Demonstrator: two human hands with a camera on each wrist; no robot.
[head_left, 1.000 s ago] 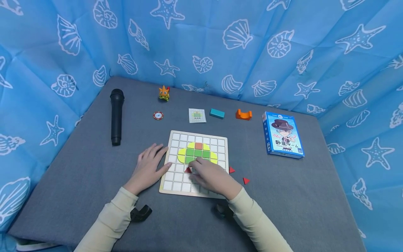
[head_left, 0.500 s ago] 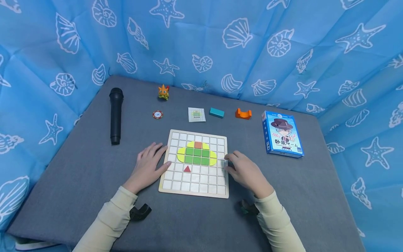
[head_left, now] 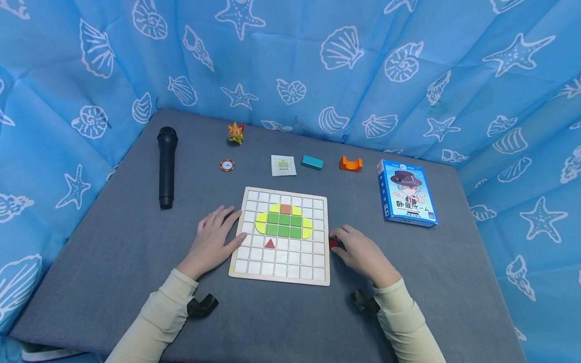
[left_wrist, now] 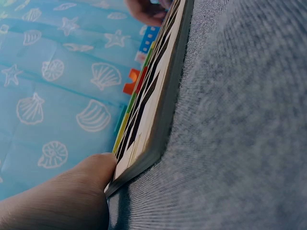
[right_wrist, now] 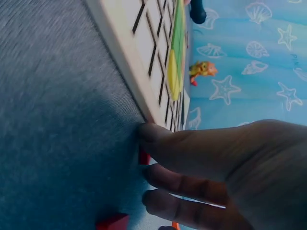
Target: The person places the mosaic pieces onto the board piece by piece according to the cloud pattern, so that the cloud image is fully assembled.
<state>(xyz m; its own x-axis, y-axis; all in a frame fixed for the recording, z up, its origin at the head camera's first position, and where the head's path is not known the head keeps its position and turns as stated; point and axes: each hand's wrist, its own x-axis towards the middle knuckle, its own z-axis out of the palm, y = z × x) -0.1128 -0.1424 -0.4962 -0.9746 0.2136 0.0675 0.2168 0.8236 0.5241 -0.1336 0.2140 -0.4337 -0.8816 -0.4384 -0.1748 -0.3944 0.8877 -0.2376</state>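
Observation:
A wooden grid board (head_left: 281,274) with white squares lies at the table's middle. Green squares (head_left: 284,220), yellow rounded pieces (head_left: 306,228) and one orange-brown square (head_left: 285,208) form a shape on it. Below them sits a red triangle (head_left: 270,243). My left hand (head_left: 211,243) rests flat at the board's left side, thumb touching its edge. At the right edge, my right hand (head_left: 360,253) pinches another red triangle (right_wrist: 144,156) between thumb and finger, close to the cloth. One more red triangle (right_wrist: 112,222) lies near that hand; in the head view it is hidden.
Behind the board lie a poker chip (head_left: 227,165), a pattern card (head_left: 283,165), a teal block (head_left: 312,162) and an orange U-shaped block (head_left: 351,164). A microphone (head_left: 167,166) and small figurine (head_left: 235,133) are left; a blue game box (head_left: 407,193) is right.
My right hand has left the board, where a red triangle now shows, and moved right to another red triangle beside the edge. My left hand has stayed put.

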